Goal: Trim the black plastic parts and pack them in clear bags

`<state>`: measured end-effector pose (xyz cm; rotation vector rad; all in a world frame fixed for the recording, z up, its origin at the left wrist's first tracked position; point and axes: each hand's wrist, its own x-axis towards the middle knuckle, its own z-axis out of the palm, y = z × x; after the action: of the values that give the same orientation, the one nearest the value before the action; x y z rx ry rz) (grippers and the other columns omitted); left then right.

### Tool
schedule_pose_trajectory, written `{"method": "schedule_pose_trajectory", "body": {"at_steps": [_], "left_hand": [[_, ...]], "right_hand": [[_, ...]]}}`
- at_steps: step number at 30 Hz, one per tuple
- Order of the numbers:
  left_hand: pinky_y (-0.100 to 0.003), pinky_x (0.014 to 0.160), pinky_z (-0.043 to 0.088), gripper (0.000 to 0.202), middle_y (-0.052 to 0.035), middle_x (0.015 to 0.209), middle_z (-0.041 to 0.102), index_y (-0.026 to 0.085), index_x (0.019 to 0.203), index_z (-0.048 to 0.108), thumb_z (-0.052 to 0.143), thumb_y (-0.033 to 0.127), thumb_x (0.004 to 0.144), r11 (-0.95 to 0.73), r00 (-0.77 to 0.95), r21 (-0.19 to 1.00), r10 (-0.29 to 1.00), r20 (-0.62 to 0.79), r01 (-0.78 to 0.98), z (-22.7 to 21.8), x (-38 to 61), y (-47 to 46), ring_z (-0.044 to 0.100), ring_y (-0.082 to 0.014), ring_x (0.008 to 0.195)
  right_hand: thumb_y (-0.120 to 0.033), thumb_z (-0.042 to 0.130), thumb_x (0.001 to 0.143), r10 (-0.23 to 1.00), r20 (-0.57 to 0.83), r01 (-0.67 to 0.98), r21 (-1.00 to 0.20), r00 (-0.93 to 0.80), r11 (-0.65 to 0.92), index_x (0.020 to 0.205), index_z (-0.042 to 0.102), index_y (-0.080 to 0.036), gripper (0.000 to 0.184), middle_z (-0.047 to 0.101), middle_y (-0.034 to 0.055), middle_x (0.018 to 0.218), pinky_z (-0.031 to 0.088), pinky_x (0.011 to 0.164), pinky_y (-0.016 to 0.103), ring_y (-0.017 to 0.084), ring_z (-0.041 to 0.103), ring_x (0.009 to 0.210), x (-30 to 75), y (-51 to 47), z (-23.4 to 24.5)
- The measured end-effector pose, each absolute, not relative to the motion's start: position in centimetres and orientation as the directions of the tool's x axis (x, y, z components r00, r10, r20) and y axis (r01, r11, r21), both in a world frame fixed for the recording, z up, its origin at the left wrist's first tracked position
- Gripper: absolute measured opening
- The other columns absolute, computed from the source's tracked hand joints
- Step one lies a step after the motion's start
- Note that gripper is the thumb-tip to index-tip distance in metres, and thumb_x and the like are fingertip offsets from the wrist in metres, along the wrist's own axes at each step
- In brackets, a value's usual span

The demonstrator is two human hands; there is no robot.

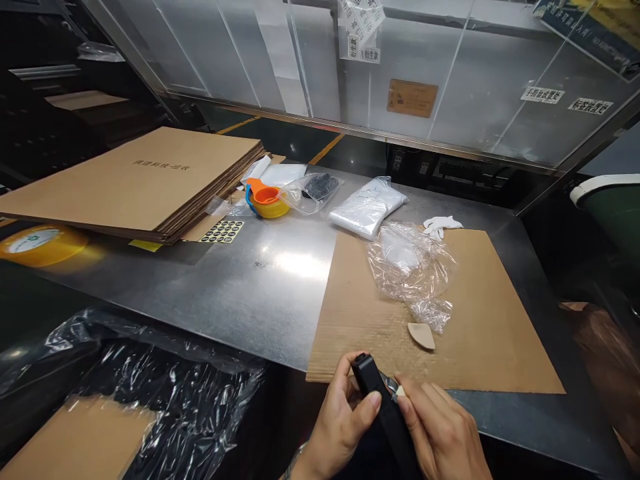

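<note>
At the front edge of the table, my left hand (336, 421) is closed around a long black part (373, 383), thumb on its face and fingers behind it. My right hand (443, 423) pinches a small shiny metal piece (389, 383) with a pale bit at the fingertips, against the black part's right side. Whether this metal piece is a blade or a fitting cannot be made out. The black part's lower end runs down between my hands out of the frame. Just beyond lies a tan wedge-shaped pad (421, 336) on a cardboard sheet (480, 320).
Crumpled clear plastic (413, 267) lies on the cardboard, with a white glove (442, 225) and plastic bags (369, 207) behind. Orange and yellow tape rolls (267, 200) and a stack of flat cartons (135, 180) stand left. A black-lined bin (200, 393) sits below the table edge.
</note>
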<state>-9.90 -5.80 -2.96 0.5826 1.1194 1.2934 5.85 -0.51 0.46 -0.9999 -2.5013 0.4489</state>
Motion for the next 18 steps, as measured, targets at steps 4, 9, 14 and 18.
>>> {"method": "schedule_pose_trajectory", "body": {"at_steps": [4,9,14,18], "left_hand": [[-0.026,0.068,0.041,0.056,-0.0008,0.082,0.057,0.021,0.114,0.033,0.064,0.045,0.074,0.238,-0.101,0.860,0.944,-0.314,-0.451,-3.07,-9.84,-5.78,0.052,-0.0136,0.074],[-0.026,0.067,0.040,0.056,-0.0008,0.080,0.057,0.021,0.114,0.034,0.064,0.045,0.073,0.244,-0.085,0.858,0.946,-0.313,-0.452,-2.91,-9.79,-5.82,0.051,-0.0135,0.072],[-0.026,0.067,0.040,0.055,-0.0005,0.080,0.057,0.020,0.113,0.036,0.065,0.045,0.073,0.230,-0.105,0.861,0.945,-0.308,-0.454,-2.62,-9.72,-5.83,0.051,-0.0129,0.072],[-0.025,0.065,0.040,0.053,0.0004,0.078,0.056,0.020,0.112,0.038,0.065,0.044,0.073,0.220,-0.113,0.854,0.945,-0.306,-0.471,-2.65,-9.60,-5.77,0.051,-0.0122,0.070]], "right_hand": [[-0.025,0.038,0.094,0.702,0.239,0.579,-0.424,-0.671,0.697,0.111,0.058,-0.015,0.029,0.065,0.0069,0.076,0.049,0.058,0.024,0.016,0.062,0.065,5.89,-0.53,0.27],[-0.026,0.038,0.094,0.694,0.255,0.578,-0.403,-0.673,0.709,0.112,0.057,-0.015,0.029,0.066,0.0073,0.078,0.047,0.057,0.024,0.016,0.061,0.065,5.90,-0.60,0.22],[-0.026,0.038,0.094,0.704,0.285,0.594,-0.386,-0.650,0.705,0.112,0.058,-0.014,0.029,0.065,0.0063,0.076,0.046,0.055,0.024,0.015,0.060,0.063,5.79,-0.73,0.34],[-0.025,0.038,0.094,0.702,0.298,0.601,-0.367,-0.647,0.710,0.111,0.059,-0.014,0.029,0.064,0.0061,0.074,0.045,0.055,0.024,0.015,0.059,0.062,5.69,-0.86,0.34]]}}
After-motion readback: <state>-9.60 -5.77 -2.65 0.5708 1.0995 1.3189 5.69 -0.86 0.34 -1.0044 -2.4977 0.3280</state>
